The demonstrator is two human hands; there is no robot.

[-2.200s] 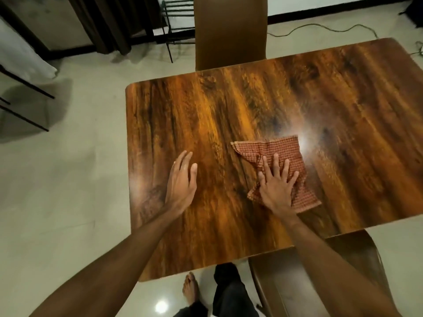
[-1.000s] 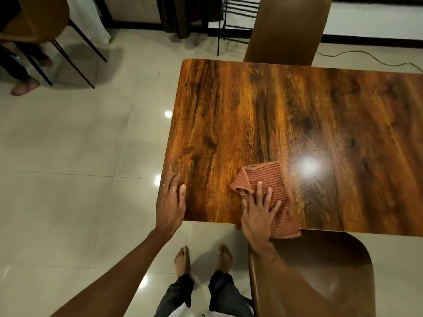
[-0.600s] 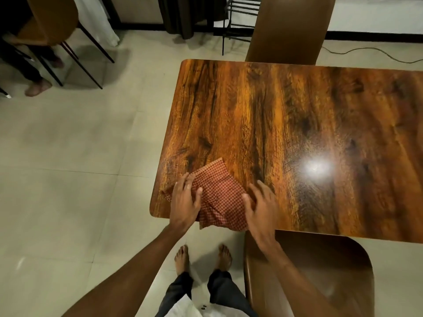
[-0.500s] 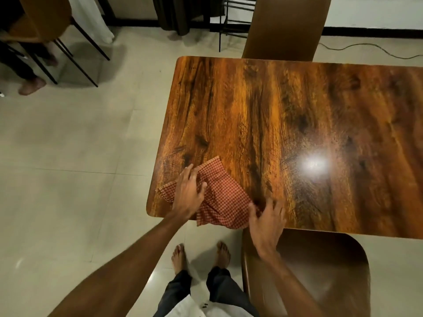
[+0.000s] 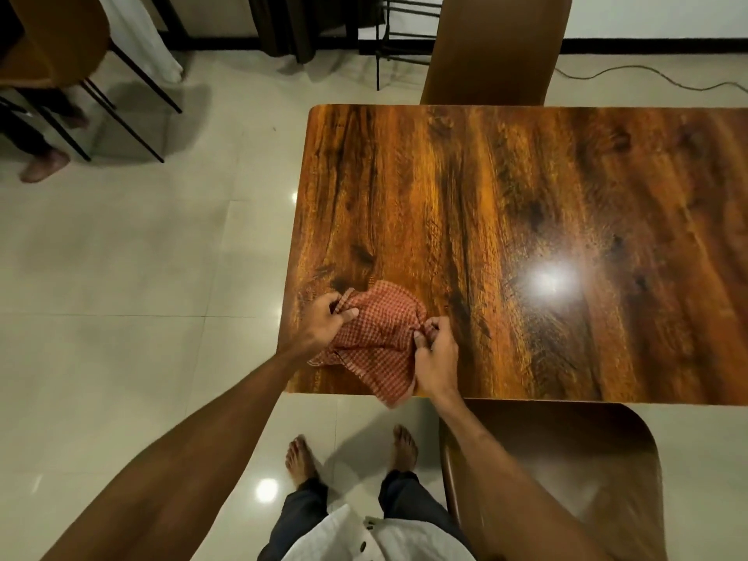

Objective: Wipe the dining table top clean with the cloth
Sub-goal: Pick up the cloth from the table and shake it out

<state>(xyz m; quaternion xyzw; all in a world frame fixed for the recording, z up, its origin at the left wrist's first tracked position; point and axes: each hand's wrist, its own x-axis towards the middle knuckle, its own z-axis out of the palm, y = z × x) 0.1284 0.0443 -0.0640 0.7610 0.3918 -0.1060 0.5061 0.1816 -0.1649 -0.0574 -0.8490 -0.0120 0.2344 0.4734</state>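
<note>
A red checked cloth [image 5: 378, 338] lies bunched on the near left corner of the glossy wooden dining table [image 5: 526, 220]. One corner of it hangs over the table's front edge. My left hand [image 5: 324, 321] pinches the cloth's left edge between thumb and fingers. My right hand [image 5: 435, 356] grips the cloth's right edge. Between the two hands the fabric is gathered and slightly raised.
A brown chair [image 5: 566, 471] is tucked at the table's near side by my right arm, another brown chair [image 5: 491, 46] at the far side. My bare feet [image 5: 352, 451] stand on pale tiles. At far left another person's foot [image 5: 42, 166] and a chair with black legs [image 5: 121, 103].
The cloth went from under my right palm to the table's near left corner. Both flat hands have closed on its edges, bunching it up.
</note>
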